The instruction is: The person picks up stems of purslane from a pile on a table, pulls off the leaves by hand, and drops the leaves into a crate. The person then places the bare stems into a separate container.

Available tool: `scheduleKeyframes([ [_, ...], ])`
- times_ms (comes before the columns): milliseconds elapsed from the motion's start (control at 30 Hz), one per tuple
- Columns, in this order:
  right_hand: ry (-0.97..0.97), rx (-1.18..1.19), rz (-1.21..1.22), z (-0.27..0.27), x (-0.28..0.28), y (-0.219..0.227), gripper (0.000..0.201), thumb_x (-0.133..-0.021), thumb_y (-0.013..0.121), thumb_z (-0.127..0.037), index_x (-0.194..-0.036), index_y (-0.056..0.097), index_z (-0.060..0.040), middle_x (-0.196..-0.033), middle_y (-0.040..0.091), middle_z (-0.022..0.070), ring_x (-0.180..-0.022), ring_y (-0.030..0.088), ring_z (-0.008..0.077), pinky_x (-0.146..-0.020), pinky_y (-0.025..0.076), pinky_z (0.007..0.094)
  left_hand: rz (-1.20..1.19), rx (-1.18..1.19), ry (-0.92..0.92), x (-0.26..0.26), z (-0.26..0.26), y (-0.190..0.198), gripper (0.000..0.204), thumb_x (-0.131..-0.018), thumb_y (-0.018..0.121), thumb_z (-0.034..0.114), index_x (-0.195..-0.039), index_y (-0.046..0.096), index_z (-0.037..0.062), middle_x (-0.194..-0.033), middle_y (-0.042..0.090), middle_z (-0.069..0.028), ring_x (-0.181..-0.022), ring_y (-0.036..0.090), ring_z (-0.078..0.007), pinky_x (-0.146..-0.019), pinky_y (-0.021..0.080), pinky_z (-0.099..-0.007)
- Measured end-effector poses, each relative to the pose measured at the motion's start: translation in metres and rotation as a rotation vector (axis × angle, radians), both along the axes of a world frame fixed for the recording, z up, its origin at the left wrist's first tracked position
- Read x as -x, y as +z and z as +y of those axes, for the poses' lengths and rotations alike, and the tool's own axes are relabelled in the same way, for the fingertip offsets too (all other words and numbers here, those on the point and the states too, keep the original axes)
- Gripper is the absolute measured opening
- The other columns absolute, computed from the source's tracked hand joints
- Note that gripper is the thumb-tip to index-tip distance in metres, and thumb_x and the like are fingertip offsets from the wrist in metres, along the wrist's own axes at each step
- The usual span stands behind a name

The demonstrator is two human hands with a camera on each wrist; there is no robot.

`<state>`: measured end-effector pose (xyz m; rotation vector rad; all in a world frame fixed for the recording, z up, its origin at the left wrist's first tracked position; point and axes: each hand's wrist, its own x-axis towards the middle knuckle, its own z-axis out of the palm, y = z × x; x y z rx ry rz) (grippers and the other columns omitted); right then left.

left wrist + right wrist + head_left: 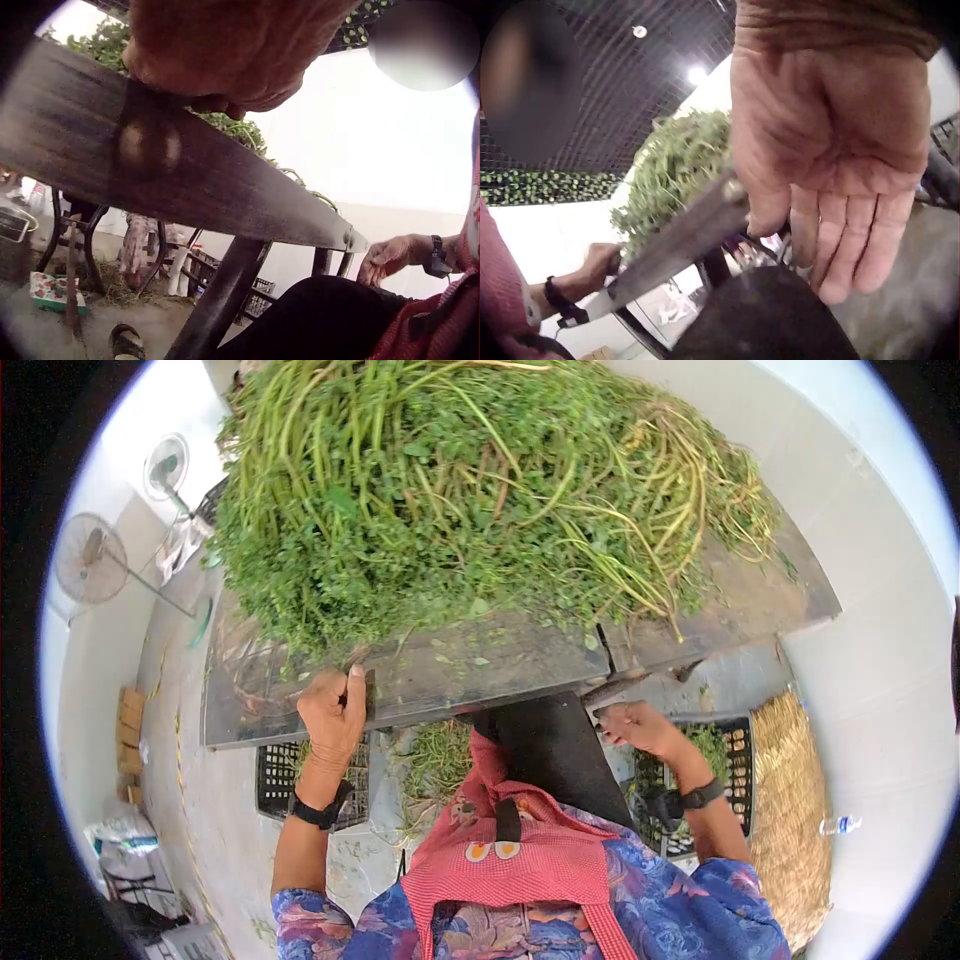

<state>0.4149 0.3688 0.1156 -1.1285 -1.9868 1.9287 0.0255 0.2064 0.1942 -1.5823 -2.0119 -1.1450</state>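
A large heap of green leafy stems (480,500) covers much of the dark wooden table (450,675). My left hand (333,715) is at the table's front edge, left of centre, fingers curled and thumb up beside the lowest leaves; the left wrist view has this hand (240,52) over the edge board, and nothing shows in its grip. Below the front edge on the right is my right hand (645,728). The right wrist view gives its bare palm (832,150) and nearly straight fingers (874,240), holding nothing.
Black crates (738,760) (270,780) stand below the table, with loose greens (438,760) on the floor between them. A straw-coloured bundle (790,810) lies at the right. Two fans (92,558) (166,467) stand at the left. A black-clad leg (550,750) reaches under the table.
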Motion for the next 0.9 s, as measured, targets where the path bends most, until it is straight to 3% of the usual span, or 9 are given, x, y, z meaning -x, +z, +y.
scheduleKeyframes([
  [67,-0.042,-0.189,-0.039,-0.003,-0.019,0.039,0.022,-0.088,0.057,-0.022,-0.088,0.063,-0.0004,-0.070,0.060,0.0025,-0.064,0.057,0.0090,-0.059,0.048,0.0228,-0.020,0.007,-0.074,-0.009,0.008,0.003,0.037,-0.082,0.061,0.010,-0.056,0.036,0.0015,-0.051,0.030,-0.0111,-0.045,0.029,-0.0239,-0.043,0.026,-0.0343],
  [133,-0.362,-0.317,0.044,-0.004,-0.020,0.096,0.024,-0.084,0.061,-0.021,-0.073,0.061,0.0005,-0.060,0.055,-0.0002,-0.057,0.053,0.0082,-0.053,0.043,0.0254,-0.051,0.043,-0.110,-0.017,0.016,0.012,0.037,-0.083,0.061,0.009,-0.057,0.036,0.0005,-0.052,0.031,-0.0095,-0.046,0.029,-0.0214,-0.044,0.026,-0.0329],
  [233,-0.592,-0.575,-0.059,0.018,-0.023,0.117,0.022,-0.081,0.064,-0.022,-0.079,0.063,-0.0001,-0.064,0.059,0.0028,-0.059,0.057,0.0135,-0.055,0.045,0.0282,-0.172,-0.011,-0.235,-0.052,0.035,0.028,0.034,-0.083,0.060,0.008,-0.058,0.039,-0.0002,-0.052,0.033,-0.0089,-0.047,0.030,-0.0201,-0.045,0.026,-0.0324],
  [333,-0.655,-1.281,-0.344,0.033,-0.009,0.104,0.027,-0.074,0.067,-0.027,-0.091,0.066,-0.0067,-0.077,0.059,0.0103,-0.069,0.059,0.0297,-0.062,0.047,0.0364,-0.245,0.019,-0.371,-0.091,0.052,0.033,0.032,-0.083,0.060,0.009,-0.058,0.042,0.0000,-0.053,0.035,-0.0098,-0.047,0.032,-0.0221,-0.046,0.026,-0.0333],
  [500,-0.642,-1.253,-0.324,0.048,-0.005,0.083,0.026,-0.074,0.068,-0.028,-0.085,0.067,-0.0041,-0.073,0.060,0.0103,-0.066,0.059,0.0273,-0.060,0.046,0.0365,-0.325,0.085,-0.537,-0.148,0.080,0.027,0.034,-0.083,0.061,0.012,-0.058,0.039,0.0003,-0.053,0.033,-0.0112,-0.046,0.032,-0.0233,-0.046,0.027,-0.0349],
  [600,-0.687,-0.991,-0.129,0.031,0.005,0.100,0.022,-0.073,0.069,-0.022,-0.080,0.066,-0.0009,-0.066,0.059,0.0083,-0.058,0.057,0.0186,-0.056,0.045,0.0306,-0.351,0.284,-0.610,-0.173,0.092,0.029,0.022,-0.088,0.056,0.013,-0.071,0.055,0.0000,-0.060,0.050,-0.0042,-0.057,0.046,-0.0111,-0.051,0.037,-0.0263],
  [667,-0.688,-0.616,0.158,0.011,0.018,0.099,0.017,-0.073,0.069,-0.013,-0.080,0.065,0.0028,-0.058,0.056,0.0024,-0.054,0.049,0.0061,-0.052,0.041,0.0216,-0.996,0.413,-0.760,-0.190,0.105,0.026,0.018,-0.090,0.054,0.017,-0.086,0.059,-0.0003,-0.074,0.060,-0.0031,-0.067,0.055,-0.0081,-0.059,0.045,-0.0232],
  [767,-0.642,-0.493,0.159,-0.022,0.047,0.104,0.019,-0.072,0.070,-0.011,-0.083,0.065,0.0029,-0.062,0.057,-0.0002,-0.055,0.049,0.0061,-0.051,0.041,0.0217,-1.384,0.379,-0.914,-0.201,0.121,0.025,0.022,-0.091,0.053,0.019,-0.100,0.057,-0.0012,-0.088,0.062,-0.0049,-0.075,0.058,-0.0078,-0.068,0.050,-0.0233],
  [900,-0.513,-0.589,0.303,-0.036,0.069,0.090,0.015,-0.074,0.069,-0.006,-0.086,0.064,0.0002,-0.066,0.057,0.0021,-0.057,0.050,0.0067,-0.053,0.042,0.0219,-1.386,0.338,-0.927,-0.186,0.120,0.013,0.019,-0.090,0.055,0.018,-0.096,0.055,-0.0003,-0.079,0.061,-0.0043,-0.072,0.058,-0.0103,-0.063,0.048,-0.0242],
])
